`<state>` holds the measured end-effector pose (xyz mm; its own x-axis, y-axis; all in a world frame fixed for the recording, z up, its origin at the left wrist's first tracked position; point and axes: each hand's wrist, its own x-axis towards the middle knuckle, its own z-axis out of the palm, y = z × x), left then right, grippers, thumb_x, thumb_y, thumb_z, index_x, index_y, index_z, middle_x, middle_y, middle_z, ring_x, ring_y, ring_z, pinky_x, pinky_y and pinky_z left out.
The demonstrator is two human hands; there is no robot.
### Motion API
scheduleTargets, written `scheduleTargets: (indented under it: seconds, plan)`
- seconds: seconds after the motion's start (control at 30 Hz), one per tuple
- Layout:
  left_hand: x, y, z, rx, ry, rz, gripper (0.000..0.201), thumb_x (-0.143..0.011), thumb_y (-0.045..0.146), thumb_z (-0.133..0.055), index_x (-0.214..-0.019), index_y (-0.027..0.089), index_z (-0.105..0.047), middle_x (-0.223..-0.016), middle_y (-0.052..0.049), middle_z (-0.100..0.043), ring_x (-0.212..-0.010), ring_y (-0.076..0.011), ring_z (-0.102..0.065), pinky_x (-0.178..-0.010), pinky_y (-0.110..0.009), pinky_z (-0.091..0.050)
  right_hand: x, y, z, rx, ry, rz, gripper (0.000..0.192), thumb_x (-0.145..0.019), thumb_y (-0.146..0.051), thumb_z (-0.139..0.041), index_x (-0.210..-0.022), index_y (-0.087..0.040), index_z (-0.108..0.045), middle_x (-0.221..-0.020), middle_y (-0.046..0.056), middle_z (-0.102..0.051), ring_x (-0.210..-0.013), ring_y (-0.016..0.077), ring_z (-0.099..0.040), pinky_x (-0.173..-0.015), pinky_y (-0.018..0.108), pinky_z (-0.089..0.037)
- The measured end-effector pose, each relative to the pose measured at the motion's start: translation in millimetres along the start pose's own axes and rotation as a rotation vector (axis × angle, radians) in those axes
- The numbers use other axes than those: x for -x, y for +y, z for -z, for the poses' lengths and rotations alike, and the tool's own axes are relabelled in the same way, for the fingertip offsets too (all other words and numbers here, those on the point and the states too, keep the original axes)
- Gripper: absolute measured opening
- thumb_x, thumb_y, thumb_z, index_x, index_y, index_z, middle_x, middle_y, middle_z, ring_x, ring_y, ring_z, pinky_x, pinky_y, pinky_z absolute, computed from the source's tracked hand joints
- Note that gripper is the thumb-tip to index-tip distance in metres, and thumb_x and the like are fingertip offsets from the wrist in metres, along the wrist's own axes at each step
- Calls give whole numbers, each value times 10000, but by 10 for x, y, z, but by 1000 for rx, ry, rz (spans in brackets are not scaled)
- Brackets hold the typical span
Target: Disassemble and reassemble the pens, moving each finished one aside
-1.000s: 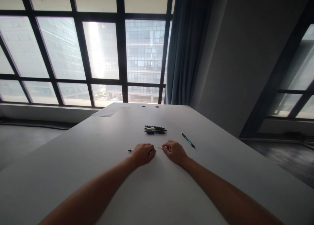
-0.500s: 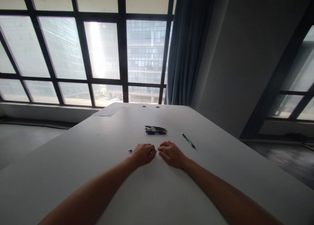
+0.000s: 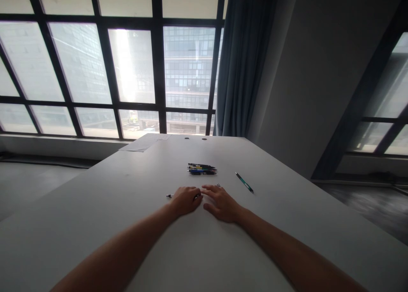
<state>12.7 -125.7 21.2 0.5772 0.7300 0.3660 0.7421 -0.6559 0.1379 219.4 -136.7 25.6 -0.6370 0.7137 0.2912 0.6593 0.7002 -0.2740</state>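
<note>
My left hand (image 3: 187, 199) is closed round a pen (image 3: 169, 196), whose end sticks out on the left while the rest is hidden under the fingers. Close by on the right, my right hand (image 3: 220, 203) has its thumb and fingers apart, the fingertips close to the left hand's. A small shiny tip (image 3: 218, 185) shows just beyond the right hand's knuckles; I cannot make out what it belongs to. Past both hands lies a bunch of several pens (image 3: 202, 169), side by side. To the right, a green pen (image 3: 245, 182) lies alone at a slant.
The white table (image 3: 178, 249) stretches away toward the windows. Sheets of paper (image 3: 140, 145) lie at its far left corner, and two round dark holes (image 3: 204, 139) are near the far edge. A blue curtain (image 3: 237, 79) hangs behind.
My right hand's thumb and fingers have spread apart, and the hand has shifted slightly. A small shiny tip now shows beyond it. My left hand stays on its pen.
</note>
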Motion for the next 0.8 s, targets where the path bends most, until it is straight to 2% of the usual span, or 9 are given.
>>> scheduleTargets:
  seconds: [0.17, 0.53, 0.8]
  plan:
    - [-11, 14, 7, -24, -4, 13, 289, -923, 352, -411, -940, 202, -657, -897, -43, -707, -740, -170, -638, -647, -260, -441, -9, 8, -3, 5, -37, 61, 490, -923, -396, -475, -1373, -205, -498, -1403, 101, -488, -1301, 260, -424, -1079, 467, -308]
    - [-7, 38, 45, -20, -25, 27, 278, -919, 342, -416, -922, 198, -654, -885, -35, -706, -719, -162, -631, -634, -256, -426, -28, 34, -49, 19, 40, -95, 444, -912, -385, -496, -1294, -173, -572, -1357, 106, -530, -1255, 253, -468, -1059, 434, -338]
    - [-8, 28, 28, -6, -25, 22, 284, -922, 348, -410, -936, 200, -652, -887, -36, -706, -696, -153, -619, -621, -251, -423, -27, 39, -47, 46, 15, -83, 414, -928, -392, -467, -1265, -187, -592, -1330, 93, -553, -1228, 240, -484, -1022, 405, -363]
